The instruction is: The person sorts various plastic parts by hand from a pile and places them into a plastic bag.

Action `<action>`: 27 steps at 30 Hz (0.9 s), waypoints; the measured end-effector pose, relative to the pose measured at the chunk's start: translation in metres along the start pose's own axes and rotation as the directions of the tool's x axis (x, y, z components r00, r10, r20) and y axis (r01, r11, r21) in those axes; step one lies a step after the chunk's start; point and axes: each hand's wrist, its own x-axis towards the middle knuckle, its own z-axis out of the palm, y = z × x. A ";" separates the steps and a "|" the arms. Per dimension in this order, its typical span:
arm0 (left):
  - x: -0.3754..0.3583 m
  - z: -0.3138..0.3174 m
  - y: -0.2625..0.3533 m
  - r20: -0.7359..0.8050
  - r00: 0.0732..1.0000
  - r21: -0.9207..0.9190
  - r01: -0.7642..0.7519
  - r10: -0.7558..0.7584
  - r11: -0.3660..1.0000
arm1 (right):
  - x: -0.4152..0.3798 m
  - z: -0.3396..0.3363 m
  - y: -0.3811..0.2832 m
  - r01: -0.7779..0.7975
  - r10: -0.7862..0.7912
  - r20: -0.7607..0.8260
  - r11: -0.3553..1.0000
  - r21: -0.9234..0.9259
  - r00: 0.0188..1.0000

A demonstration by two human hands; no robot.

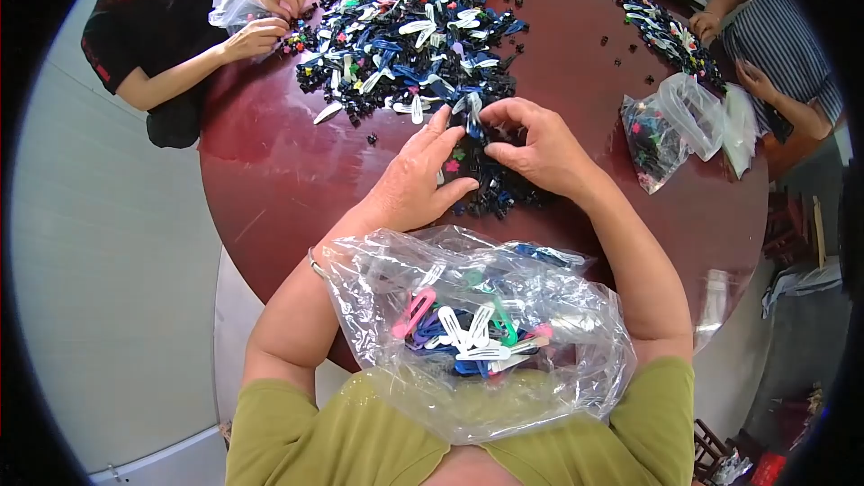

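Note:
A big mixed heap of hair clips (396, 49) lies in front of me, with black, blue and white ones and some bright bits. At its near edge my left hand (416, 169) has its fingers and thumb apart, beside a small pile of dark clips (493, 193). Facing it, my right hand (547, 148) is curved, thumb away from the index finger, over the same dark clips. Between the fingertips of both hands stands a shiny blue snap clip (472, 112); I see no firm grip on it. A clear plastic bag (576, 324) holding snap clips (472, 333) rests against my chest.
At the left, a person's hands (261, 31) work with a small bag by the heap. Another person in stripes (778, 27) sits at the right near a second clip pile (661, 31). Filled plastic bags (670, 126) lie on the round red table (279, 180).

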 end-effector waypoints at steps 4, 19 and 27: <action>0.001 -0.002 0.000 -0.087 0.996 0.033 -0.003 0.006 0.999 | -0.003 -0.008 -0.008 0.059 -0.069 0.072 0.990 0.128 0.995; 0.002 -0.003 -0.002 -0.158 0.987 0.061 0.039 -0.029 0.997 | -0.001 -0.014 0.006 0.003 -0.031 -0.109 0.970 -0.245 0.994; 0.006 0.005 -0.007 -0.213 0.973 0.017 0.092 -0.086 0.996 | -0.002 0.010 -0.006 0.124 -0.178 -0.106 0.913 -0.389 0.978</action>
